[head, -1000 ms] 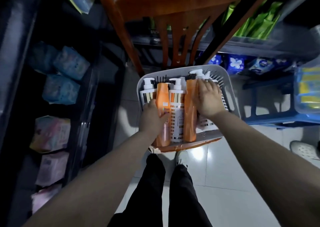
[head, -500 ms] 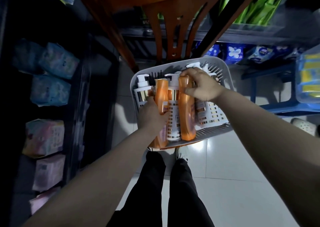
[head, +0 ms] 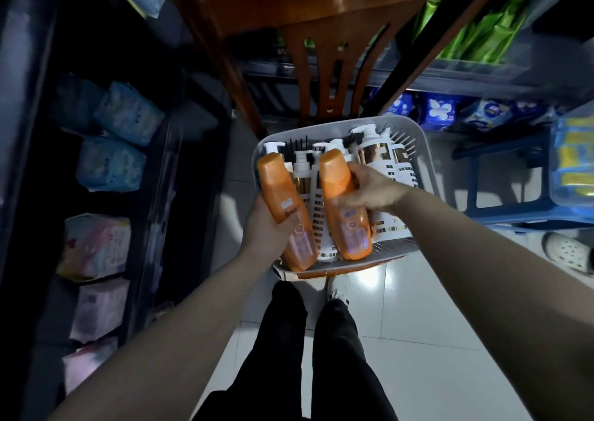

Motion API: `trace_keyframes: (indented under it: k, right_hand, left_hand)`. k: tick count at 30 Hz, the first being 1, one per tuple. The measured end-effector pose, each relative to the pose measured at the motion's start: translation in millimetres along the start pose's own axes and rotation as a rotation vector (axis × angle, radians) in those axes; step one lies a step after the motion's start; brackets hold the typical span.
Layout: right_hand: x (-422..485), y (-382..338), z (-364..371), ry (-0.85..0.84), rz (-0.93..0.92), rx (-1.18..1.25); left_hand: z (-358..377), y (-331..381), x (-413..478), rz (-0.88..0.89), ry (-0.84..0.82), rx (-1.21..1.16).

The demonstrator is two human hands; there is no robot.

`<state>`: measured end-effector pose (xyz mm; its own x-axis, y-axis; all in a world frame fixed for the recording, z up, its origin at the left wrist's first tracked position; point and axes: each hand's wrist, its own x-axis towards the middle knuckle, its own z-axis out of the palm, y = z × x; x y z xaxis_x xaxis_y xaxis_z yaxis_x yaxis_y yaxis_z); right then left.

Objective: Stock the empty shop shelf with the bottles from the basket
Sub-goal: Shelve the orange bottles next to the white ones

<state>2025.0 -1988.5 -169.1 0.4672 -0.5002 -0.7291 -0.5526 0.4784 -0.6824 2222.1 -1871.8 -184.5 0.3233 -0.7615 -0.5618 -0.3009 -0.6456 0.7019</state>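
A grey plastic basket (head: pixel 418 137) rests on the seat of a wooden chair in front of me. Several white pump bottles (head: pixel 376 153) with gold bands lie inside it. My left hand (head: pixel 263 227) grips an orange bottle (head: pixel 278 185) around its middle, cap end tilted away from me. My right hand (head: pixel 369 189) holds a second orange bottle (head: pixel 337 179) from its right side. Both orange bottles are raised above the white ones, their lower ends still over the basket's near rim.
The wooden chair back (head: pixel 321 76) rises behind the basket. A dark shelf unit on the left holds blue packs (head: pixel 122 118) and pink packs (head: pixel 96 243). Shelves on the right carry green packs (head: pixel 482 31) and blue packs (head: pixel 440 111). My legs stand on white floor tiles (head: pixel 418 324).
Both hands closed on the orange bottles and lifted them up out of the row of bottles. The view tilted, so the basket sits more to the right.
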Motion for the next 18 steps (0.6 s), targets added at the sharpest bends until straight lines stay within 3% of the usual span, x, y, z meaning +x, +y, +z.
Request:
trace_keyframes:
  k: [12,18]
  right_hand:
    - [-84,-55,16,0.099,-0.279,-0.031]
    - [-133,-115,48,0.049,-0.473,-0.132]
  left_hand:
    - [-69,32,-72,0.064,0.144,-0.095]
    - [-117,41,-155,0.141,0.37,-0.155]
